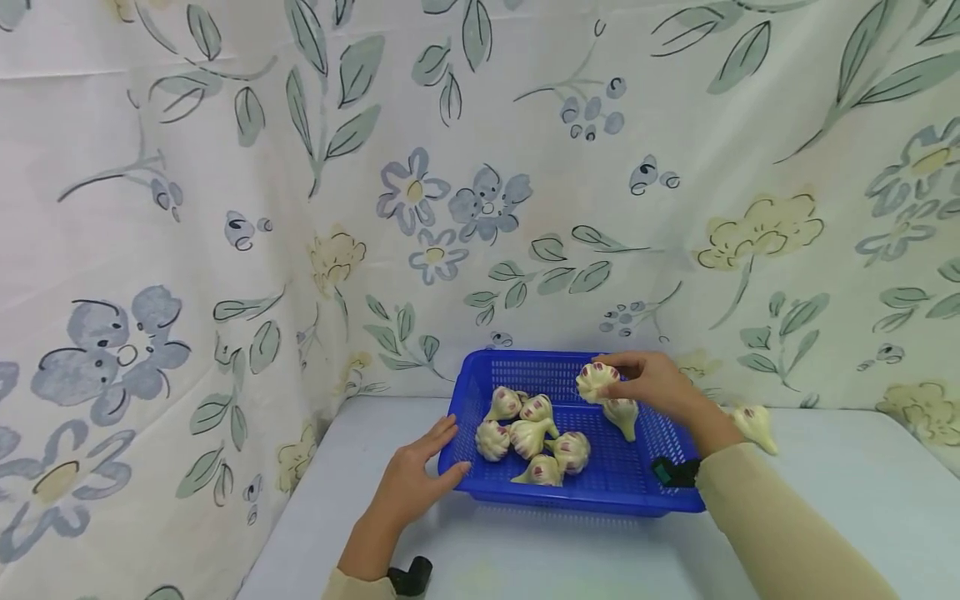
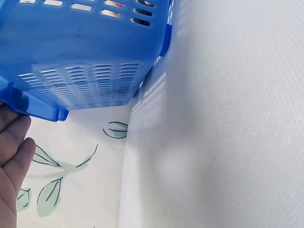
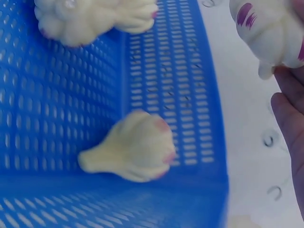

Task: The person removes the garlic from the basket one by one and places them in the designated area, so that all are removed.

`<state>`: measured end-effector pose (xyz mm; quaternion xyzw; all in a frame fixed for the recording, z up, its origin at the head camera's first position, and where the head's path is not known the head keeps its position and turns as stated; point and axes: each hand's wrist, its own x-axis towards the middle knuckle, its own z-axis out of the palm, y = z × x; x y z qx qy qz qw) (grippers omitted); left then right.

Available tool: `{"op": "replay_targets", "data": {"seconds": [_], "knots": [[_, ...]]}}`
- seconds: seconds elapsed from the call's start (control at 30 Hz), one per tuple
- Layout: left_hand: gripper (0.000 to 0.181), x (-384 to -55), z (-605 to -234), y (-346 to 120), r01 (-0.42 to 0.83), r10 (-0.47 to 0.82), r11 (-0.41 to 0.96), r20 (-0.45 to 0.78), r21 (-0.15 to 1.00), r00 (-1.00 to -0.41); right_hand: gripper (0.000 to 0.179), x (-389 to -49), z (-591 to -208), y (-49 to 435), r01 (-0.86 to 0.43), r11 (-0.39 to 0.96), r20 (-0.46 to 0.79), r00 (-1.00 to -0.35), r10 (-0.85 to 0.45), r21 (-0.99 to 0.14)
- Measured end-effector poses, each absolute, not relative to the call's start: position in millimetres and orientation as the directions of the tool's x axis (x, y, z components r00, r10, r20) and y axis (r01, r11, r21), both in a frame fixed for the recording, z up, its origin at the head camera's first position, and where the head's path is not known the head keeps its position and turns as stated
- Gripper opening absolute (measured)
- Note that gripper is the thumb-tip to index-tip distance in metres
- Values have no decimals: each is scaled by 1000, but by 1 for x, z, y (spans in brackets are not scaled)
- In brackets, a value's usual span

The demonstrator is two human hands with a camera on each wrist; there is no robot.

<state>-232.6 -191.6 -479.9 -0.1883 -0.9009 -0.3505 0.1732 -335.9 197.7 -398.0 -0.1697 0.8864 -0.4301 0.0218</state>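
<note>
Garlic bulb (image 1: pixel 597 382), cream-coloured, rounded and ribbed, brushed with magenta streaks, sits pinched in the grip of the person's right hand (image 1: pixel 663 385), up over the right half of the blue basket (image 1: pixel 585 498). From here I see slotted plastic walls round a huddle of similar bulbs (image 1: pixel 528 437) with tapering necks, while the left hand (image 1: pixel 411 477), loose and straight-fingered, touches the basket's left edge. Beneath lies a white, finely textured counter (image 1: pixel 540 558), backed by creased floral cloth (image 1: pixel 487 150).
</note>
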Motion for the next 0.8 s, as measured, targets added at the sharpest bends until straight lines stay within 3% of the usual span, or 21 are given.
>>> {"op": "replay_targets", "data": {"seconds": [0.33, 0.8], "knots": [[63, -233, -480, -192, 457, 221, 692, 439, 558, -871, 62, -319, -379, 239, -233, 583, 122, -967, -224, -778], [62, -234, -480, -191, 449, 214, 690, 433, 568, -876, 77, -301, -391, 308, -83, 661, 121, -993, 12, -746]]}}
